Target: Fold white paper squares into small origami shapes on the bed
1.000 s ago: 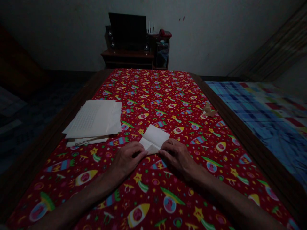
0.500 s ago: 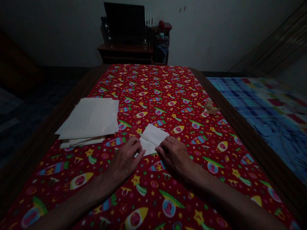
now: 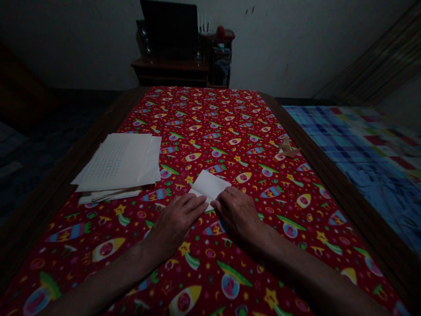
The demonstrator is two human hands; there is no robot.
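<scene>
A small folded sheet of white paper (image 3: 210,183) lies on the red patterned tablecloth, with a crease across its near part. My left hand (image 3: 179,219) rests on the paper's near left part, fingers stretched out side by side and lying flat over it. At the right corner, my right hand (image 3: 235,208) has its fingers curled and closed on the paper's edge. The near edge of the paper is partly hidden under both hands.
A stack of white sheets (image 3: 121,160), the top one printed with a grid, lies to the left. Near the right edge sits a folded brown paper piece (image 3: 287,149). Behind the table stands a desk with a dark monitor (image 3: 169,28).
My left hand has slid right and inward across the paper, its fingers now straighter and covering more of the near part. My right hand stays at the right corner.
</scene>
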